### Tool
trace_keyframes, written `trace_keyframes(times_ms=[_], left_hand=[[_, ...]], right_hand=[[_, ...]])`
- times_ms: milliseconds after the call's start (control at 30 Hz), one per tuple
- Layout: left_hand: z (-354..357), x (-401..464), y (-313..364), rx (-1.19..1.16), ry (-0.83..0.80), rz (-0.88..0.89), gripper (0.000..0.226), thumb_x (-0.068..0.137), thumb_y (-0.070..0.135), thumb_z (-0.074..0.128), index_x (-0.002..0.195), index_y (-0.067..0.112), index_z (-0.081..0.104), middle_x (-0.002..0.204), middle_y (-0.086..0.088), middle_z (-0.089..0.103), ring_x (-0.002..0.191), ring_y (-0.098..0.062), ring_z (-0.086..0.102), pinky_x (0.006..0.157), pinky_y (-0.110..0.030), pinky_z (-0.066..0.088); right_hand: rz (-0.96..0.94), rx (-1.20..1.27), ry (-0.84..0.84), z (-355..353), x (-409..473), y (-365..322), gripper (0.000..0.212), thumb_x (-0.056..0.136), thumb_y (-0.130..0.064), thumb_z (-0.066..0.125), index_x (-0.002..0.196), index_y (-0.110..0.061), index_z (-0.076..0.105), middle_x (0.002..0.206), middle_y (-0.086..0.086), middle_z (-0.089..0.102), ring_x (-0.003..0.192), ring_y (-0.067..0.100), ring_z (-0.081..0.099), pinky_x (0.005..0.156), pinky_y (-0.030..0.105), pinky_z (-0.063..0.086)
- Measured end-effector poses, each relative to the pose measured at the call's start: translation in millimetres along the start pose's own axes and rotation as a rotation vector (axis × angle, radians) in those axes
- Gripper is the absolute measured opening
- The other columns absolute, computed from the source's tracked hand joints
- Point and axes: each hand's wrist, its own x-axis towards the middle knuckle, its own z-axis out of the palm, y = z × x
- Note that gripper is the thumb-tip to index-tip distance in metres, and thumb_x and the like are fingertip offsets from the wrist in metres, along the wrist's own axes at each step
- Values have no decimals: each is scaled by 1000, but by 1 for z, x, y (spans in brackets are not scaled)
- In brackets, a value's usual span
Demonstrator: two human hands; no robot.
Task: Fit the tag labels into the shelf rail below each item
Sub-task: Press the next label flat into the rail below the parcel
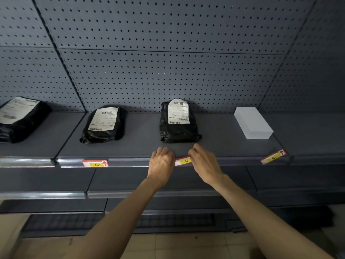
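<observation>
A red, white and yellow tag marked D [183, 161] lies slightly tilted at the shelf rail [130, 162], below the middle black parcel [178, 122]. My left hand [161, 164] pinches its left end and my right hand [202, 162] pinches its right end. Tag C [95, 163] sits flat in the rail below the left-middle black parcel [104, 125]. Tag E [273, 157] lies askew on the shelf edge, below the white box [252, 122].
Another black parcel [20, 118] rests on the neighbouring shelf section at far left. Grey pegboard [168, 62] backs the shelves. A lower shelf [149, 193] juts out beneath my forearms, with tiled floor below.
</observation>
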Motion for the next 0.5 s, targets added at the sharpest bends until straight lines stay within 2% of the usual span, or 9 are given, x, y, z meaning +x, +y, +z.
trace_keyframes(times_ms=[100,200,333,500], left_hand=[[-2,0,1,36,11,46,13,91,13,56,86,9,67,90,-9,63,88,-30,56,76,-41,47],[-4,0,-3,67,26,89,12,91,12,58,84,8,67,88,-9,63,85,-29,57,73,-40,48],[0,1,-6,100,-32,112,14,93,12,52,92,10,66,96,-7,61,92,-26,54,79,-35,43],[-4,7,-6,105,-62,143,18,92,21,50,99,13,65,102,-6,61,97,-25,54,83,-35,43]], right_hand=[[9,-9,-6,4,0,2,9,89,-6,61,97,-10,59,101,5,55,80,18,55,60,27,43],[33,9,-15,7,0,2,7,88,-4,63,93,-8,60,100,6,53,78,18,54,62,29,50],[62,-18,-47,14,-4,-3,5,87,-2,62,88,-7,60,98,7,52,76,17,51,62,27,47],[33,9,-4,12,-6,2,9,92,-13,57,98,-8,62,103,6,55,90,19,56,74,30,52]])
